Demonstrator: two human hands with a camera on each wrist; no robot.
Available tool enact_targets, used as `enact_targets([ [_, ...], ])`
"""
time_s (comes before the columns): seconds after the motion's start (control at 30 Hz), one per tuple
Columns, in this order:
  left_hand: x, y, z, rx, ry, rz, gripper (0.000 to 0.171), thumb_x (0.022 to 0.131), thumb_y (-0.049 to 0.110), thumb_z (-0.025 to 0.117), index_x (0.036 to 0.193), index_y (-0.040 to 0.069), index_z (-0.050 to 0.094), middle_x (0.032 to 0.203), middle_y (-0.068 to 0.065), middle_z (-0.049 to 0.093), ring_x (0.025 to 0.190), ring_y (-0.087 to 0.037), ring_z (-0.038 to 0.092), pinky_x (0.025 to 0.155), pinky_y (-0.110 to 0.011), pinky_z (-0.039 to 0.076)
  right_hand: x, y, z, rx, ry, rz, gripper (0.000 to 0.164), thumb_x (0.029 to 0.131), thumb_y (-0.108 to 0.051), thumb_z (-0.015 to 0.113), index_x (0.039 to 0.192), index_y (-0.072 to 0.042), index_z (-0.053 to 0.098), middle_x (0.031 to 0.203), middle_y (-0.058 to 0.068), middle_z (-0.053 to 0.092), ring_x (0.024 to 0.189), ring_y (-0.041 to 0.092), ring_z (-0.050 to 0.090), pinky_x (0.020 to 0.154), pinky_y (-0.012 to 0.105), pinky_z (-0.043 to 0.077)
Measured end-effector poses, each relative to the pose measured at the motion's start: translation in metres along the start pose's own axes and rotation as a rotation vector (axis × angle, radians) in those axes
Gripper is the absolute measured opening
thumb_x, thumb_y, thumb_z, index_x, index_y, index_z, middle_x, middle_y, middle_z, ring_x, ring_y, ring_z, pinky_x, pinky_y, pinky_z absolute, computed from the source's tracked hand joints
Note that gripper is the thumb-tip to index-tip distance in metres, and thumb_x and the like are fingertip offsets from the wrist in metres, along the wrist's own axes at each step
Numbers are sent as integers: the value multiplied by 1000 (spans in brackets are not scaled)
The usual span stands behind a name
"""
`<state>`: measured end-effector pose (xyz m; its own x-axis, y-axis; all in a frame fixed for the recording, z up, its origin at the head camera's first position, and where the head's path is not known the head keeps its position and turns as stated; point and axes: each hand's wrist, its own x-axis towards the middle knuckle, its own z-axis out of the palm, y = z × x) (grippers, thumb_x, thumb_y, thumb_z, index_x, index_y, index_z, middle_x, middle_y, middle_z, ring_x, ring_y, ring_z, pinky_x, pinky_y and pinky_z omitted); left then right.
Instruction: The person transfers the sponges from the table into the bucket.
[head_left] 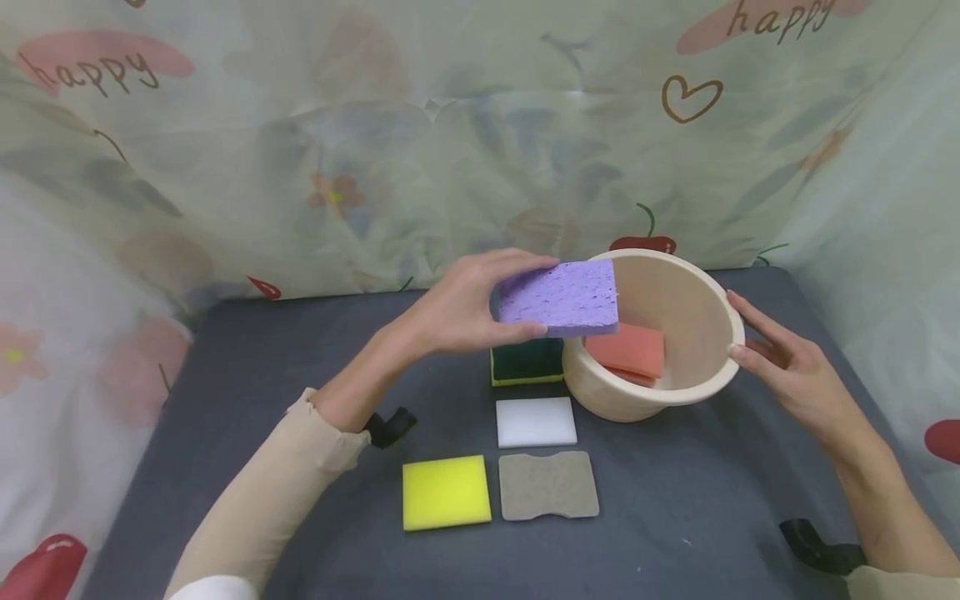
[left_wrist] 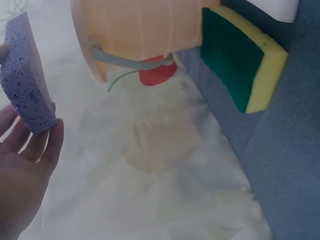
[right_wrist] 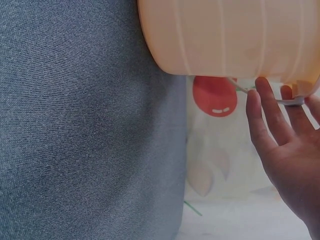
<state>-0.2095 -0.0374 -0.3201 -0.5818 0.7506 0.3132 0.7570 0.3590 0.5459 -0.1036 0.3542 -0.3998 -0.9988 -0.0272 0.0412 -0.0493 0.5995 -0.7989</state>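
Observation:
My left hand point(head_left: 468, 304) pinches a purple porous sponge point(head_left: 558, 298) between thumb and fingers, raised beside the left rim of a cream bucket point(head_left: 701, 333). In the left wrist view the sponge point(left_wrist: 27, 75) stands on edge in that hand point(left_wrist: 25, 165). The bucket is tilted, its mouth toward me, and an orange-pink folded sponge or cloth point(head_left: 633, 350) lies inside. At the bucket's right side, my right hand point(head_left: 802, 379) grips the rim. From the right wrist, that hand's point(right_wrist: 287, 145) fingers reach up around the rim by the handle.
Left of the bucket a green-and-yellow scouring sponge point(head_left: 527, 362) lies on the dark table point(head_left: 300, 375). Nearer me are a white sponge point(head_left: 536, 422), a yellow sponge point(head_left: 446, 492) and a grey notched sponge point(head_left: 548, 486). A printed curtain point(head_left: 420, 167) hangs behind.

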Motion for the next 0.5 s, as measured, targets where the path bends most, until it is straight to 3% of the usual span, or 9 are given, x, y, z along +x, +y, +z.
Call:
enact_targets([
  [0.37, 23, 10, 6, -7, -8, 53, 65, 84, 35, 78, 141, 13, 56, 135, -3, 59, 117, -12, 55, 88, -28, 45, 0, 0, 0, -2, 1, 6, 70, 99, -22, 63, 157, -37, 25, 162, -8, 26, 125, -6, 48, 86, 5, 39],
  [0.5, 30, 13, 9, 0, -16, 60, 66, 83, 36, 79, 141, 13, 57, 135, -2, 60, 117, -11, 54, 89, -26, 45, 0, -1, -1, -19, 1, 33, 70, 100, -24, 62, 156, -39, 24, 162, -10, 25, 133, 8, 48, 94, 13, 40],
])
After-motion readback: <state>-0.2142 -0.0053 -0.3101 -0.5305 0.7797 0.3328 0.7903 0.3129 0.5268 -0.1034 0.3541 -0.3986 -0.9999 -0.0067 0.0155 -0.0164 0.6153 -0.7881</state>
